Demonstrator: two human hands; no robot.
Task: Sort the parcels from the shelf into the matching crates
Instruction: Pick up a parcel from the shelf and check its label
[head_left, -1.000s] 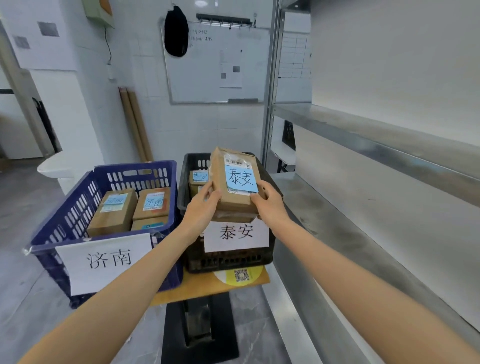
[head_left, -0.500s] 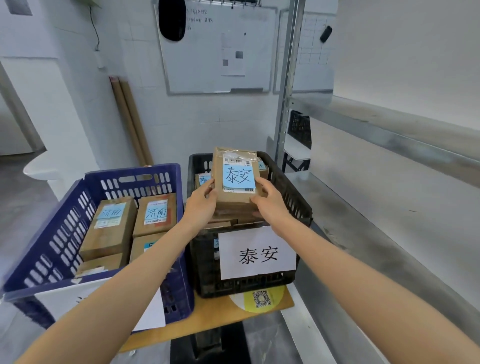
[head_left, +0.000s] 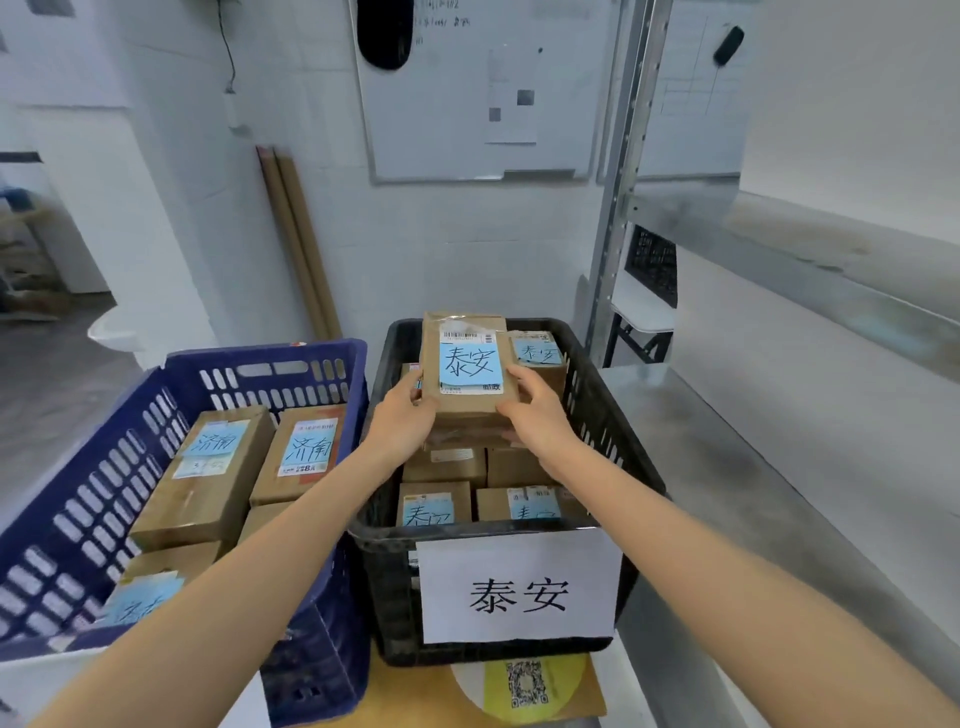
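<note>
A brown cardboard parcel (head_left: 467, 364) with a blue label reading 泰安 is held over the black crate (head_left: 597, 415). My left hand (head_left: 402, 421) grips its near left corner and my right hand (head_left: 535, 410) grips its near right corner. The parcel sits on or just above several other 泰安 parcels (head_left: 436, 501) stacked in that crate, whose front carries a white 泰安 sign (head_left: 519, 587). To the left, the blue crate (head_left: 270, 364) holds several parcels labelled 济南 (head_left: 306, 452).
Both crates stand on a wooden cart top (head_left: 415, 696) with a yellow QR sticker. A metal shelf unit (head_left: 779, 467) runs along the right, its steel post (head_left: 613, 208) just behind the black crate. Cardboard tubes (head_left: 301, 244) lean on the tiled wall.
The view has moved closer to and over the crates. The parcel in both hands has sunk lower into the black crate, onto the stack there.
</note>
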